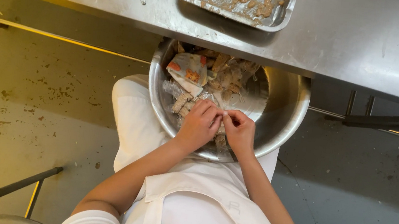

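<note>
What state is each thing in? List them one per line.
Metal bowl: on the person's lap, partly filled with pale food pieces and wrappers.
Metal tray: flat on the steel table, holding a layer of small brownish pieces.
Left hand: over the bowl, fingertips pinched on a food piece.
Right hand: fingertips pinched on the same piece.
Patterned wrapper: crumpled, lying in the bowl.

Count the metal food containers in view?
2. A round steel bowl sits on the person's lap under the table edge, with the left hand and right hand over it. A rectangular tray sits on the steel table, cut off at the top.
</note>
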